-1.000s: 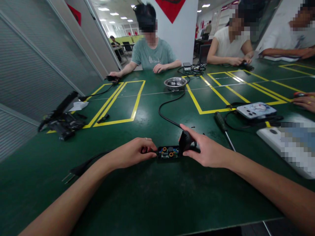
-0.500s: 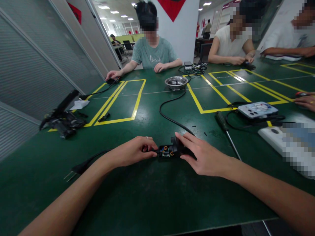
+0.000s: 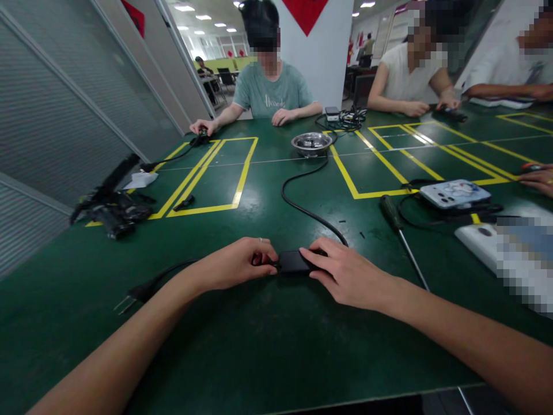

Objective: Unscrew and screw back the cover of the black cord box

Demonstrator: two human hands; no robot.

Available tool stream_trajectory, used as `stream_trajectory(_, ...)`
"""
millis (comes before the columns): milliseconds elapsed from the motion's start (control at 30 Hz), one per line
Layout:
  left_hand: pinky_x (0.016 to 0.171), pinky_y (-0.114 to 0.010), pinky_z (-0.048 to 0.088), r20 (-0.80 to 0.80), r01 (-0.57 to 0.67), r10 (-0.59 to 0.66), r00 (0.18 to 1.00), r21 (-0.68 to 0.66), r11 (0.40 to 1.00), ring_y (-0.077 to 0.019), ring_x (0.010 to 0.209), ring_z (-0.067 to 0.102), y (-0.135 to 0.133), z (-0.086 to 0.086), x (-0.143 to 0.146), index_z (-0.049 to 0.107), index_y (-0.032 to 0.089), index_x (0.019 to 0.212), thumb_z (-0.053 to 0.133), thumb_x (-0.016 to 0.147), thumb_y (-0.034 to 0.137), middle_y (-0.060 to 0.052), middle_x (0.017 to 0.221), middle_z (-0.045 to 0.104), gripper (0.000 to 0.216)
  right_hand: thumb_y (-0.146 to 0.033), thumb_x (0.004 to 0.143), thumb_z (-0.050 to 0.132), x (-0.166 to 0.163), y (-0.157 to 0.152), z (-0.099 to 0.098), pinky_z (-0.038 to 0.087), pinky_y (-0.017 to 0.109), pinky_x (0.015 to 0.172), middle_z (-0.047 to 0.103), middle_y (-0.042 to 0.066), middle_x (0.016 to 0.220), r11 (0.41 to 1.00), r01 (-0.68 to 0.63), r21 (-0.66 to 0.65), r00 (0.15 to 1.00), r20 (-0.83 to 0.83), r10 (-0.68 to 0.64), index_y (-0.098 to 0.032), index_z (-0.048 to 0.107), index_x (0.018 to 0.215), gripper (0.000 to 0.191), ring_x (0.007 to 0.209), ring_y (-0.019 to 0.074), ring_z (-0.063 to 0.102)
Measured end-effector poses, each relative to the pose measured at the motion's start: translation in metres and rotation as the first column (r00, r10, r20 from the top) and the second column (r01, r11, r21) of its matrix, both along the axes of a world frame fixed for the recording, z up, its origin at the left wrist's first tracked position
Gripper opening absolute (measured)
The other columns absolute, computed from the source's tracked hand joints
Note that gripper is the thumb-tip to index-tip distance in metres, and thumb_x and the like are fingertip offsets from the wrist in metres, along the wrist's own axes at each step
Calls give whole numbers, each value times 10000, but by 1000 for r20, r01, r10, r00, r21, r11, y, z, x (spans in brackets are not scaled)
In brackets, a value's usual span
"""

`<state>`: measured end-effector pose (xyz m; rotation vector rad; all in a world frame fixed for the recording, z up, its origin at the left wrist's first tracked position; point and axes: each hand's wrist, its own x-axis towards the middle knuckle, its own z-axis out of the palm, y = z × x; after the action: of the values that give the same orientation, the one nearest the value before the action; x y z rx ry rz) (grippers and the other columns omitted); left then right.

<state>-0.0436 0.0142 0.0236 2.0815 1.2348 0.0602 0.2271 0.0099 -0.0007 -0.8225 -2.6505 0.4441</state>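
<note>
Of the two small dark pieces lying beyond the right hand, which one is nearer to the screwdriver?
The rightmost piece, also lower in the picture, is nearer the screwdriver; the leftmost piece lies farther up and left.

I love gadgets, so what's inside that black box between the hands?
Only the dark outside of the black box shows. Whatever is inside is covered, and the right hand hides part of its right end, too.

Between the fingers, the box looks smooth, matt black plastic. Beyond them sits a shiny metal bowl; beneath them, the table is smooth and faintly glossy.
</note>
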Motion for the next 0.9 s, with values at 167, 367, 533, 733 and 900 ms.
stream_trajectory(167,686,-285,457,-29,-6,6,1000,-6,1000,-159,767,572,-2,-1,-1,636,213,1057,564,873,495,-21,911,615,344,-338,962,439,1,0,-2,520,452,886,557,134,1220,999,6,33,999,45,-7,-158,498,1388,466,1025,238,554)
stream_trajectory(367,970,-421,464,97,-118,89,991,353,928,-265,1149,534,-12,11,-2,263,272,1464,684,789,512,-113,1394,452,831,-462,932,498,19,15,12,485,431,965,574,136,1264,982,132,132,984,-139,-114,-129,525,1347,532,1133,254,545)
stream_trajectory(533,1158,-482,284,97,-120,72,993,723,681,-305,1406,305,-23,5,31,198,223,1479,598,872,495,-147,1526,294,776,-425,964,402,59,50,36,502,427,823,633,151,1062,739,607,292,784,-70,-616,-140,656,1089,402,964,281,619)
stream_trajectory(733,1144,-501,314,-276,179,-31,961,529,829,-326,1391,362,-27,-24,63,260,178,1495,415,943,560,-147,1485,415,689,-561,893,451,83,67,23,498,483,716,650,282,963,539,819,196,449,366,-815,-7,537,1130,608,894,401,663)
stream_trajectory(900,1153,-526,283,-319,198,18,948,631,750,-341,1393,359,-26,-28,61,250,160,1504,406,948,552,-167,1516,370,697,-385,872,539,85,71,12,485,491,787,655,310,1001,528,844,99,448,412,-793,-4,537,1120,455,973,401,658)
